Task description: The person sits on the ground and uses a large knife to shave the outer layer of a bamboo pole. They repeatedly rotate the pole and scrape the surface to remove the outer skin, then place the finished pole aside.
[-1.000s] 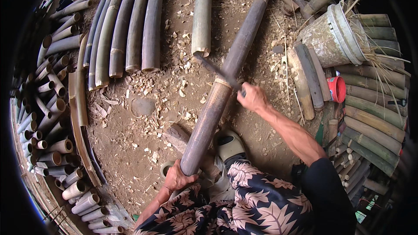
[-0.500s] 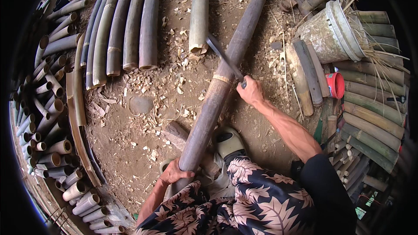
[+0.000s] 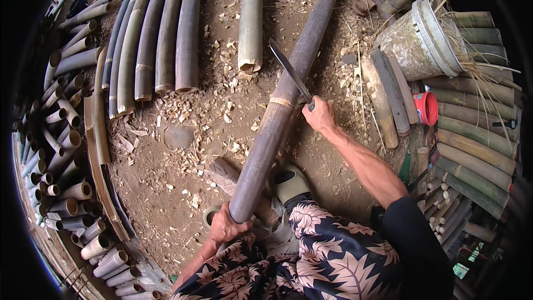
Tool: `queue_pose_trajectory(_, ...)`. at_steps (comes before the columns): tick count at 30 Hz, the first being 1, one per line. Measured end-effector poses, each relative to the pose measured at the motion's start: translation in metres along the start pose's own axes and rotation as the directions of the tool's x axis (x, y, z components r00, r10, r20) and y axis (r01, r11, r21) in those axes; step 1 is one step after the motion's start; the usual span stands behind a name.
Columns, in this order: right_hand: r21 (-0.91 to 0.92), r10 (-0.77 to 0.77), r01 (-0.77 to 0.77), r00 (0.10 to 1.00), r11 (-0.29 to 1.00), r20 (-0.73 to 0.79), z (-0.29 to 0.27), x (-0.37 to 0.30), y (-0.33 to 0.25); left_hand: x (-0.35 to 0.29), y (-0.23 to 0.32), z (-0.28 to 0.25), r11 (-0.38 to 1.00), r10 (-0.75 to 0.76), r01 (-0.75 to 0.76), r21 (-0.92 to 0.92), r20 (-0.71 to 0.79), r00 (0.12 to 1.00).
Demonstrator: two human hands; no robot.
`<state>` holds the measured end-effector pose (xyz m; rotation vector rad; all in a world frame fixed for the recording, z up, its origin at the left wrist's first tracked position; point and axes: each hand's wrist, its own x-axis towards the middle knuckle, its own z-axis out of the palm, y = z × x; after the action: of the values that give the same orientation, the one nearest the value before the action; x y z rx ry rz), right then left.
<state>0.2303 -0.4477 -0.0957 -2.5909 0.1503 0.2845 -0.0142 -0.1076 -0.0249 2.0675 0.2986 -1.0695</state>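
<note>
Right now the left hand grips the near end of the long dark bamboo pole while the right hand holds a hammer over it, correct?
Not quite. In the head view the right hand holds a long-bladed knife, not a hammer. The left hand does grip the long dark bamboo pole.

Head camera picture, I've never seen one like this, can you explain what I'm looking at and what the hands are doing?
This is one wide fisheye view from a camera worn on a person's head, looking down, so straight edges bend near the rim. No machine here: two bare hands. The left hand grips the near end of a long bamboo pole that slants away over the dirt ground. The right hand holds a long knife, its blade lying across the pole. A foot in a shoe sits beside the pole. Wood chips litter the ground, cut bamboo is stacked all around, and a tipped white bucket lies at the upper right.
</note>
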Motion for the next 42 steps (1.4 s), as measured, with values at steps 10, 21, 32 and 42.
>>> queue_pose_trajectory(10,-0.161,-0.422,0.45,0.888,0.878,0.184,0.007,-0.03,-0.007,0.021,-0.029,0.001,0.977,0.095,-0.075,-0.2,0.091,0.991)
queue_pose_trajectory(21,-0.122,-0.729,0.738,0.675,0.664,0.117,0.009,-0.03,0.01,0.027,-0.036,-0.001,0.919,0.119,-0.033,-0.392,0.197,0.973)
queue_pose_trajectory(32,-0.061,-0.081,0.082,0.997,0.995,0.018,0.006,-0.011,-0.002,0.03,-0.043,0.006,0.874,0.106,0.018,-0.485,0.228,0.968)
queue_pose_trajectory(42,-0.125,0.079,-0.076,0.997,0.989,0.023,-0.037,0.028,0.014,-0.005,-0.046,0.005,0.905,0.147,-0.144,-0.399,-0.023,0.989)
